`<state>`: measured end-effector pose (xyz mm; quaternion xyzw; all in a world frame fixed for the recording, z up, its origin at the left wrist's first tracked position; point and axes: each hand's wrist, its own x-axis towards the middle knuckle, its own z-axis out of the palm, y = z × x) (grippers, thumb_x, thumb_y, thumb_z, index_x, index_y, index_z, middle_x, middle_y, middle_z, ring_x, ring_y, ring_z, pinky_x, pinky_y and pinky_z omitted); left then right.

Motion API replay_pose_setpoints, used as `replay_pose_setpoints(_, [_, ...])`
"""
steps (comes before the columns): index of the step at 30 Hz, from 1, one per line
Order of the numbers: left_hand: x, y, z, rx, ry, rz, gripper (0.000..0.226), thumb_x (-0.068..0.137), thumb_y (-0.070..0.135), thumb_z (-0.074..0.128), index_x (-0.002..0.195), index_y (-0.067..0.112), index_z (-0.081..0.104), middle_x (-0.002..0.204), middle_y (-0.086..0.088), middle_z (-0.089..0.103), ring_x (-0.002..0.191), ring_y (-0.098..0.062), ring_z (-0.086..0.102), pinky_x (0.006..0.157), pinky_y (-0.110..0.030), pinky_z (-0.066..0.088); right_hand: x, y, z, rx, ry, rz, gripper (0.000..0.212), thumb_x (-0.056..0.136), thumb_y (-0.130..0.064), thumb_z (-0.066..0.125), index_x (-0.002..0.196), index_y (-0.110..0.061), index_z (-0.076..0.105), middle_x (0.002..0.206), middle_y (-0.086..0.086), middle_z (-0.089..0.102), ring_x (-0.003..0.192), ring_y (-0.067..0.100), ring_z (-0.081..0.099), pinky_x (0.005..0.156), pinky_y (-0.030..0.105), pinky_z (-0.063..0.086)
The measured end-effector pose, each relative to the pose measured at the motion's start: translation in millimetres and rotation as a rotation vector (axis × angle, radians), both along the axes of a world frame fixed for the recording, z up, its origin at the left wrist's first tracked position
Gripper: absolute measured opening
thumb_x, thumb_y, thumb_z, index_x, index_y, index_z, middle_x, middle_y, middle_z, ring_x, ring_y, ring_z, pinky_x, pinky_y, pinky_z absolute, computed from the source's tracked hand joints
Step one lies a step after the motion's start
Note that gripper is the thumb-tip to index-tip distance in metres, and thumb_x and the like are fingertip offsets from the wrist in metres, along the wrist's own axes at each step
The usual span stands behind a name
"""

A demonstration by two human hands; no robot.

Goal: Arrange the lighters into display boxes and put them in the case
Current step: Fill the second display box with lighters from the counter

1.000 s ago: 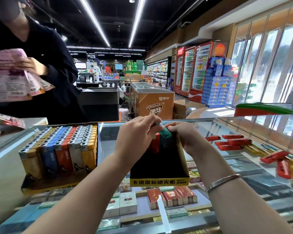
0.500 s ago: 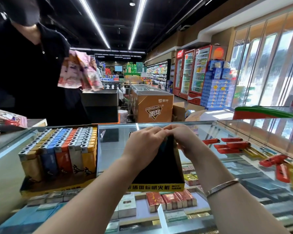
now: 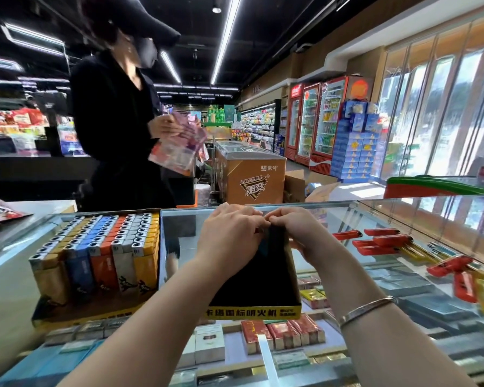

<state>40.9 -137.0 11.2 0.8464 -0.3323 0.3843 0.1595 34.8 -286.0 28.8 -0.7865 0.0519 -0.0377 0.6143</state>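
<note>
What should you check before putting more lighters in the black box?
1. Black display box sits flat on the glass counter: ok.
2. Box has free room: ok, the near part looks dark and bare.
3. Left hand and right hand are free: cannot tell, fingers curl together at the box's far end.
4. Loose red lighters lie ready on the right: ok.
5. Full display box stands aside on the left: ok.
</note>
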Motion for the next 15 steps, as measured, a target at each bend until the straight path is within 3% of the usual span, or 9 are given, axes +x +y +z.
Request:
replay_pose_setpoints(2, [-0.7, 7.9, -0.3, 0.073, 0.075, 0.043, 0.034, 0.083, 0.037, 0.065, 0.117, 0.038, 0.062, 0.125, 0.007, 0.061, 0.116, -0.019, 0.054, 0.100, -0.041, 0.037, 1.0, -0.5, -0.2, -0.002, -0.006, 0.000, 0.024, 0.095, -0.006, 0.044, 0.089, -0.010, 0.067, 0.090, 0.008, 0.065, 0.087, 0.019, 0.060, 0.080, 0.033, 0.048])
replay_pose_setpoints(4, [0.1, 16.1, -0.3, 0.132, 0.155, 0.074, 0.046, 0.084, 0.046, 0.060, 0.128, 0.043, 0.050, 0.133, 0.010, 0.055, 0.121, -0.016, 0.050, 0.101, -0.039, 0.037, 2.1, 0.1, 0.0, -0.011, -0.053, -0.030, 0.024, 0.093, -0.003, 0.045, 0.085, -0.009, 0.067, 0.086, 0.008, 0.064, 0.082, 0.017, 0.058, 0.074, 0.030, 0.048])
replay_pose_setpoints(8, [0.0, 21.9, 1.1, 0.053, 0.305, 0.007, 0.047, 0.082, 0.043, 0.064, 0.127, 0.041, 0.051, 0.122, 0.014, 0.059, 0.113, -0.012, 0.052, 0.086, -0.037, 0.049, 4.7, -4.7, -0.9, 0.001, -0.284, -0.249, 0.025, 0.087, 0.002, 0.046, 0.077, -0.013, 0.063, 0.074, 0.006, 0.063, 0.067, 0.015, 0.057, 0.057, 0.023, 0.045])
replay_pose_setpoints(10, [-0.8, 20.1, -0.3, 0.010, 0.332, -0.016, 0.046, 0.081, 0.039, 0.067, 0.125, 0.036, 0.055, 0.120, 0.012, 0.061, 0.113, -0.013, 0.052, 0.088, -0.040, 0.048, 7.0, -12.6, -2.2, -0.047, -0.360, -0.370, 0.026, 0.085, 0.002, 0.045, 0.074, -0.017, 0.059, 0.076, 0.008, 0.063, 0.072, 0.021, 0.058, 0.063, 0.030, 0.047])
replay_pose_setpoints(13, [-1.3, 15.7, -3.6, -0.048, 0.328, -0.049, 0.042, 0.080, 0.035, 0.069, 0.121, 0.029, 0.059, 0.118, 0.009, 0.062, 0.111, -0.014, 0.052, 0.091, -0.040, 0.047, 9.4, -34.5, -0.2, -0.325, -0.363, -0.434, 0.019, 0.084, -0.003, 0.047, 0.084, -0.014, 0.062, 0.092, 0.010, 0.065, 0.089, 0.029, 0.059, 0.082, 0.042, 0.050])
replay_pose_setpoints(15, [-1.9, 11.8, -5.4, -0.079, 0.320, -0.074, 0.040, 0.079, 0.035, 0.070, 0.117, 0.026, 0.061, 0.116, 0.008, 0.062, 0.108, -0.014, 0.053, 0.091, -0.037, 0.047, 5.6, -55.9, 3.0, -0.591, -0.288, -0.434, 0.023, 0.084, -0.005, 0.048, 0.098, -0.011, 0.065, 0.098, 0.011, 0.066, 0.091, 0.030, 0.060, 0.082, 0.042, 0.051])
